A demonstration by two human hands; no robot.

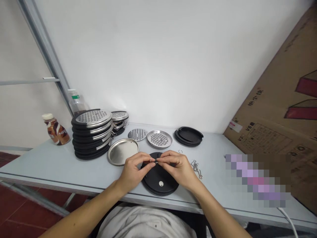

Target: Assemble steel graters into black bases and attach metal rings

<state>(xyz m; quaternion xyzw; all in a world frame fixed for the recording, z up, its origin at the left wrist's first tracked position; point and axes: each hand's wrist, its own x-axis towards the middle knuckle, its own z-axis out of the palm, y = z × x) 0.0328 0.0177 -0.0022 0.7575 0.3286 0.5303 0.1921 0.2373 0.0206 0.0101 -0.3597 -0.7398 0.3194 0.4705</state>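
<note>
My left hand and my right hand meet fingertip to fingertip, both pinched on something small. A glint of metal shows at the left fingertips, but the piece itself is mostly hidden. Directly under them lies a round black base with a small pale round spot near its front. Right of my right hand is a little heap of metal hooks or clips. A thin open ring lies just behind that hand. Behind my left hand rests a shiny round metal dish.
Tall at left stands a stack of black-rimmed grater discs, beside a brown drink bottle. Farther back are a perforated disc, a rimmed grater plate and stacked black bases. A cardboard box leans at right, near a blurred-out patch.
</note>
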